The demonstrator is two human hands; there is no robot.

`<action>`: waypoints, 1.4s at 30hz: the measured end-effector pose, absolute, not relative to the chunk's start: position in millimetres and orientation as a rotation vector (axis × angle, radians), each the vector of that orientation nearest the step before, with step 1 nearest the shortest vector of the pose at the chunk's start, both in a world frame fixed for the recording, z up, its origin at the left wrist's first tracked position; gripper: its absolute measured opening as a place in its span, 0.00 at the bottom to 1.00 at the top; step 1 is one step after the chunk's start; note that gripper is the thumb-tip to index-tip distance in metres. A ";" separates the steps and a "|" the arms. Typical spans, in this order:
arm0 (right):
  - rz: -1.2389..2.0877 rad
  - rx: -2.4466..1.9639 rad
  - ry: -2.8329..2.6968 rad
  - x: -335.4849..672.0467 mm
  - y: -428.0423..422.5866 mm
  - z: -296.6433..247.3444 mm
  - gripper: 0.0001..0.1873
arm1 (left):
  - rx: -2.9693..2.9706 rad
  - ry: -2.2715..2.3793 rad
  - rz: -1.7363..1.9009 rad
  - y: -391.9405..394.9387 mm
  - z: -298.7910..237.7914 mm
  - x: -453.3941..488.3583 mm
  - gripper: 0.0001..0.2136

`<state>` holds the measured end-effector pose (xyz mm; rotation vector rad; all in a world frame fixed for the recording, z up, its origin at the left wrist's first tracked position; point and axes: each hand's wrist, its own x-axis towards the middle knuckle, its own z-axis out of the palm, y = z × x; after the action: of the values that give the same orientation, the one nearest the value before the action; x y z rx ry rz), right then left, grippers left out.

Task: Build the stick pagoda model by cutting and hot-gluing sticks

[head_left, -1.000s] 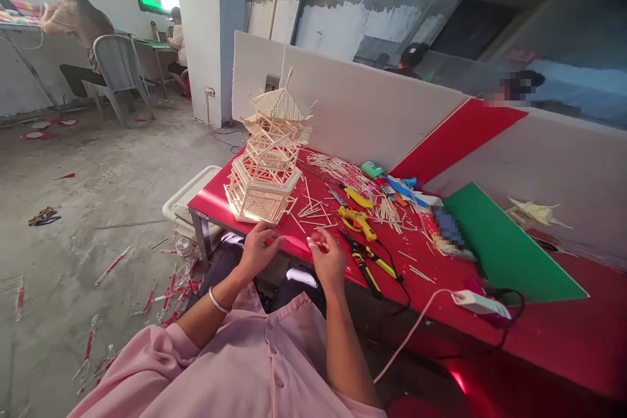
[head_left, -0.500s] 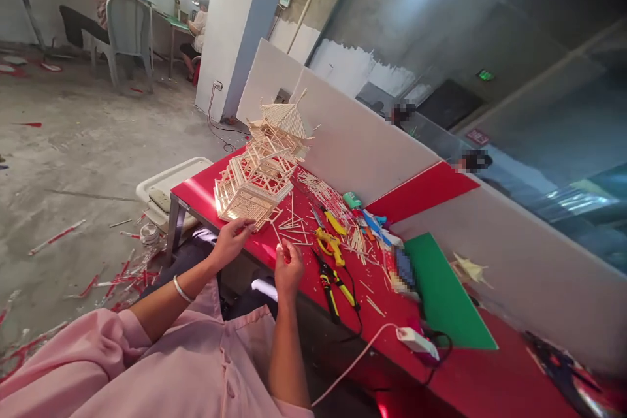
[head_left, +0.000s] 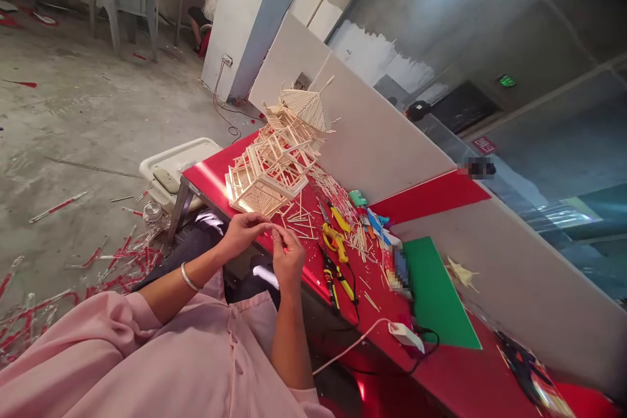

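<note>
The red worktop (head_left: 455, 382) looks smooth, with a soft sheen; near its left end, the pagoda model (head_left: 273, 168) is matt, bare wooden sticks. Toward the front edge, the glue gun (head_left: 335, 241) looks like smooth plastic, as do the plier handles (head_left: 332, 287).

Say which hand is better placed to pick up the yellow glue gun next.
Probably the right hand: it's nearer the glue gun than the left hand, though the two appear to touch.

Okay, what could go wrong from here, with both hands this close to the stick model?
The left hand and right hand appear close to the stick model, so a bump might crack its thin pieces. The pale cord runs over the edge of the red table toward the right forearm; a snag could drag the white block it meets.
</note>
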<state>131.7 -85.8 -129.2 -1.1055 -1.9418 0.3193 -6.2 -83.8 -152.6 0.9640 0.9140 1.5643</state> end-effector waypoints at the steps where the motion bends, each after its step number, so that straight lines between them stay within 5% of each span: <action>1: 0.299 -1.096 -1.954 130.5 -85.5 -127.3 0.13 | 0.959 0.909 1.560 -83.9 -152.0 -7.3 0.16; 34: 0.250 -1.214 -1.918 140.0 -87.8 -139.3 0.14 | 0.883 0.826 1.277 -97.7 -152.3 -0.2 0.19; 42: 0.183 -1.595 -1.754 163.3 -64.1 -145.5 0.27 | 1.311 0.991 1.248 -80.4 -148.3 6.3 0.12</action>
<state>163.3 -64.1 -145.5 -1.5952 -1.7538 0.1828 6.3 -80.4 -148.3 1.3108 0.9911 1.2485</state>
